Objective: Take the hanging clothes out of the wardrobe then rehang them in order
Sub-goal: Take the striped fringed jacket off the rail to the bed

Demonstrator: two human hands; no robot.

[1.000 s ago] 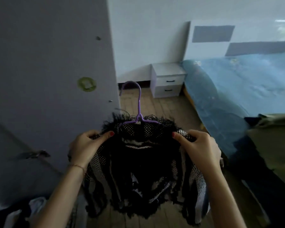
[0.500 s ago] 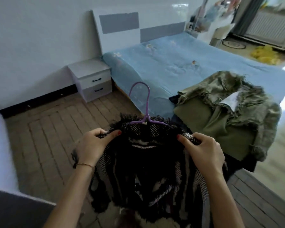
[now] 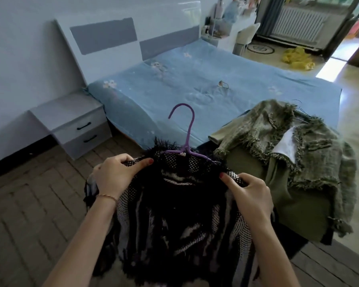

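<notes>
A black and white fringed knit garment (image 3: 174, 214) hangs on a purple hanger (image 3: 187, 131) in front of me, above the floor beside the bed. My left hand (image 3: 116, 175) grips its left shoulder. My right hand (image 3: 249, 195) grips its right shoulder. The hanger's hook stands upright above the collar. On the near corner of the bed lies a green tweed jacket (image 3: 298, 146) on top of an olive garment (image 3: 282, 195) and dark clothes. The wardrobe is out of view.
The bed (image 3: 195, 79) with a blue cover fills the middle. A grey nightstand (image 3: 75, 125) stands left of it against the wall. Brick-pattern floor (image 3: 29, 204) lies to the left. A chair and a radiator stand far right.
My view has swung right, from the wardrobe door to the bed. Both hands keep their grip on the garment's shoulders, and it now sits closer to the pile on the bed.
</notes>
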